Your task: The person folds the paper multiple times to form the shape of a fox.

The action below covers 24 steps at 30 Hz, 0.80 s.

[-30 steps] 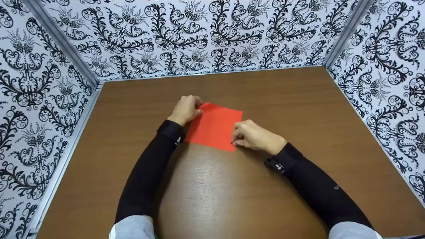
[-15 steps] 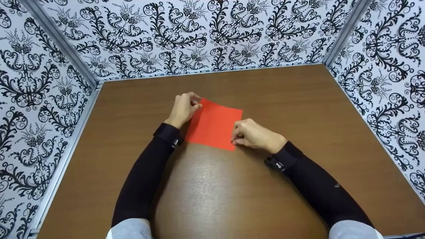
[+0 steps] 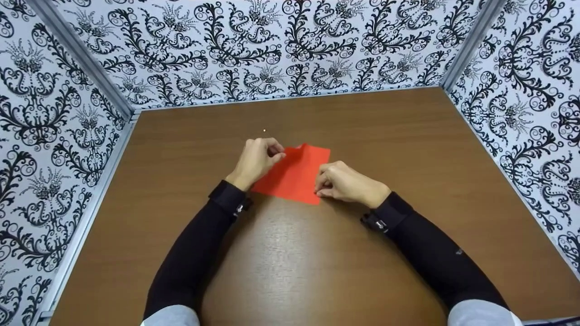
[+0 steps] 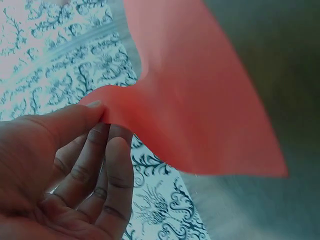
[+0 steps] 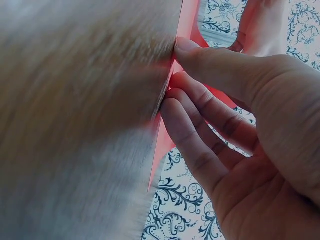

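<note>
Red four-cornered sheet of paper: on the table between the two hands, its near edge lying flat, its far-left part raised and bent, with a small peak standing up along the far edge

Left hand: over the sheet's far-left side; in the left wrist view the thumb and forefinger pinch a corner, and the paper curves in a wave away from the fingertips, while the other fingers hang loosely bent below

Right hand: at the sheet's right edge, near the near-right corner, fingers curled in the head view; in the right wrist view thumb and fingertips touch the paper close against the table, though whether they pinch it or only press on it I cannot tell

Brown wood-grain table: under the sheet, with a glossy patch of light in front of it and a tiny white speck beyond the left hand

Black long sleeves: on both forearms, with black wrist straps near the hands and pale grey cloth above the elbows

White panels with black scrollwork: round the table's far, left and right sides, meeting at grey metal posts
</note>
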{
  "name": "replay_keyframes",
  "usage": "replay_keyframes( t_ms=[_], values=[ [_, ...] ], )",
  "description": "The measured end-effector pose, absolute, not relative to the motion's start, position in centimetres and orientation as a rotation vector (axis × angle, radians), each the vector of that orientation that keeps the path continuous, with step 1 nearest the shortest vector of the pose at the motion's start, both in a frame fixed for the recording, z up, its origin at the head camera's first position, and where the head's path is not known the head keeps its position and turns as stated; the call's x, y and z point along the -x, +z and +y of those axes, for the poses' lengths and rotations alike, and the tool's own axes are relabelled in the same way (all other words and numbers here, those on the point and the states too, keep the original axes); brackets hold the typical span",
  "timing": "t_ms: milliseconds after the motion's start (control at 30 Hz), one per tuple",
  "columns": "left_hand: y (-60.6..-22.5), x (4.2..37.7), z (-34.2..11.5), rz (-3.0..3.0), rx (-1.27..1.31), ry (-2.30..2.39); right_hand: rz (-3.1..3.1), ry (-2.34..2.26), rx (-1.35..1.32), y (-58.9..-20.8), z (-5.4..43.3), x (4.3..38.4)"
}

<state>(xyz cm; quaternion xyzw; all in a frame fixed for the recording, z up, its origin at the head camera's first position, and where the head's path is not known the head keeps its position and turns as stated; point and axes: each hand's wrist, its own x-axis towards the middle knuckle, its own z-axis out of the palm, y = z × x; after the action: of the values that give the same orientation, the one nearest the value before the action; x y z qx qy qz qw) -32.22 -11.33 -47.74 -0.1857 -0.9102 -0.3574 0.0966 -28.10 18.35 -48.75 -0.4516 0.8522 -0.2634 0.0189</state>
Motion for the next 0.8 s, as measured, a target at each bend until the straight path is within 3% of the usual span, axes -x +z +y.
replay_keyframes(
  t_ms=[800],
  values=[
    [-48.7,26.9,-8.8,-2.798,0.837,-0.826,2.654,-0.772,1.422,-49.0,18.4,28.2]
  ],
)
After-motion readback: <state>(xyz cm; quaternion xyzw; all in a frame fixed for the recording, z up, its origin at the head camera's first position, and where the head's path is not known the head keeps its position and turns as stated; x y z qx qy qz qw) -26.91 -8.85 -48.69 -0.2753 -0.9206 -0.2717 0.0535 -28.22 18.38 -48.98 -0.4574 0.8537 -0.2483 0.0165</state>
